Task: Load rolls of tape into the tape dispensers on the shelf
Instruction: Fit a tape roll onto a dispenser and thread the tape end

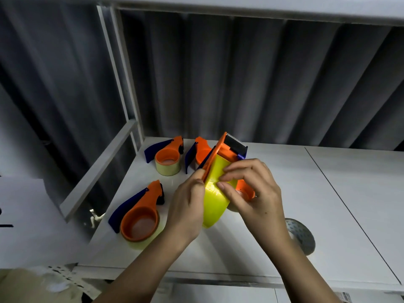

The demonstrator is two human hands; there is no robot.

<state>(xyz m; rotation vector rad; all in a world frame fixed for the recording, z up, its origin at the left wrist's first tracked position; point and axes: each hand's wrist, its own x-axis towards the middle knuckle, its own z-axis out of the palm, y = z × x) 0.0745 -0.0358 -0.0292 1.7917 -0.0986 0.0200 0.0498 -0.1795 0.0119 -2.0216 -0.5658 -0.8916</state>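
Observation:
An orange tape dispenser with a black serrated cutter is held up above the white shelf, with a yellow-green tape roll mounted in it. My left hand grips the dispenser's left edge and the roll. My right hand pinches the tape's surface with thumb and fingertips just below the cutter head. Two other orange-and-blue dispensers with clear tape rolls lie on the shelf, one at the back left and one at the front left. A third dispenser lies behind the held one, partly hidden.
A grey tape roll stands on the shelf behind my right forearm. A white shelf frame post rises at the left, and an upper shelf board runs overhead. Grey curtain folds hang behind the shelf.

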